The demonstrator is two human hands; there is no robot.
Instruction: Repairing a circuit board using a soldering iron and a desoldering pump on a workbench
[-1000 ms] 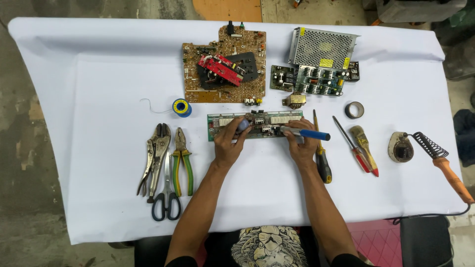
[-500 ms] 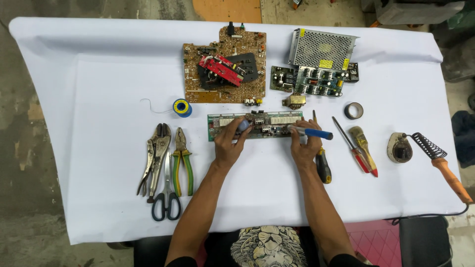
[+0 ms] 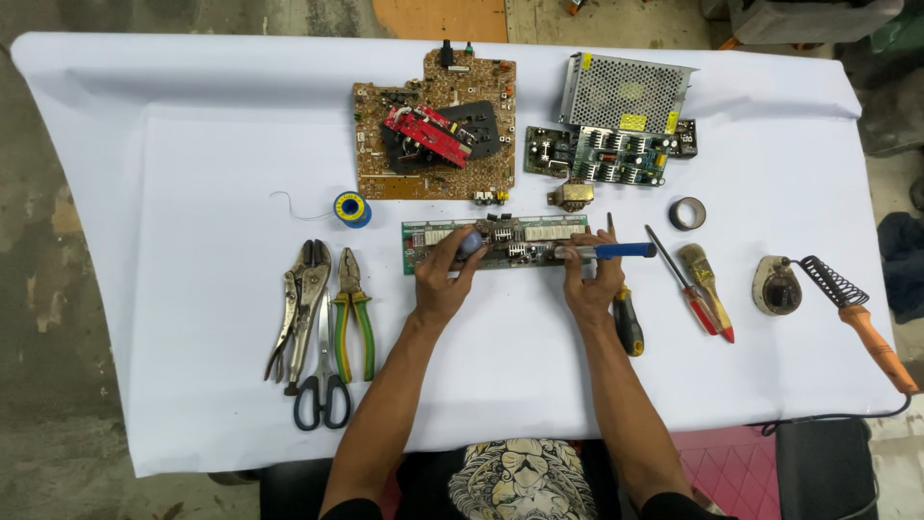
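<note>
Far left of the left hand: locking pliers [image 3: 298, 303], scissors [image 3: 322, 385] and green-handled pliers [image 3: 353, 313] lie side by side on the white table cover [image 3: 192, 193]. Up-left of that hand, a blue solder spool [image 3: 351, 208] with a loose wire end.

Left hand [image 3: 445, 279]: fingers curled down onto the long green circuit board [image 3: 496, 243], thumb and fingertips pinching at a small rounded part on it; what exactly is pinched, cannot tell.

Right hand [image 3: 592, 279]: closed around a blue-handled tool [image 3: 606, 251] laid sideways, tip over the board's right half.

Just right of the right hand: black-handled screwdriver [image 3: 628, 323], then red screwdriver [image 3: 691, 289], brush [image 3: 705, 284], tape roll [image 3: 686, 213]. Farthest right, a soldering iron [image 3: 861, 323] beside its round stand [image 3: 776, 287].
</note>
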